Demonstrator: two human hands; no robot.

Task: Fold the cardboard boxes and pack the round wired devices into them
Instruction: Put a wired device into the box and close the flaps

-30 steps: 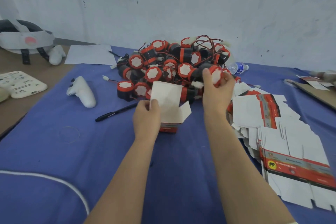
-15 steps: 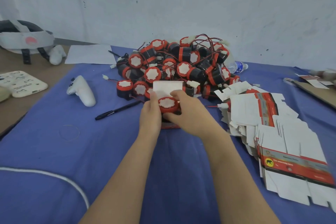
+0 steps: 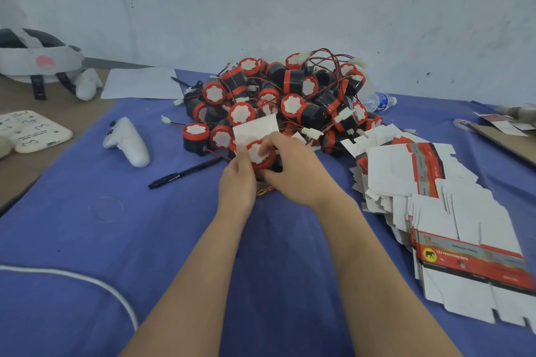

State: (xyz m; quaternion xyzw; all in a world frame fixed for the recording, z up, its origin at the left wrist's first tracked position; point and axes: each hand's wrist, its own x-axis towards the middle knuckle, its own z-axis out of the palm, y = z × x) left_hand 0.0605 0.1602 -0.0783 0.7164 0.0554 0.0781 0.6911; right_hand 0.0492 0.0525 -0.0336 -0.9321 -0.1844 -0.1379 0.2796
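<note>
A folded cardboard box (image 3: 255,129), white inside with a red printed base, stands on the blue cloth with its top flap up. My left hand (image 3: 238,180) grips the box's left side. My right hand (image 3: 293,171) holds a round red and black wired device (image 3: 262,153) at the box's open mouth, fingers curled over its white face. Behind them lies a heap of several more round wired devices (image 3: 290,98). A stack of flat unfolded boxes (image 3: 435,211) is spread out at the right.
A black pen (image 3: 185,172) and a white controller (image 3: 127,142) lie left of the box. A white sheet (image 3: 142,82), a headset (image 3: 34,58) and a white tray (image 3: 32,130) are at far left. A plastic bottle (image 3: 380,101) lies behind the heap. A white cable (image 3: 87,281) crosses the near left.
My right hand took a device from the heap and brought it down to the box's opening. My left hand kept hold of the box, which now sits lower.
</note>
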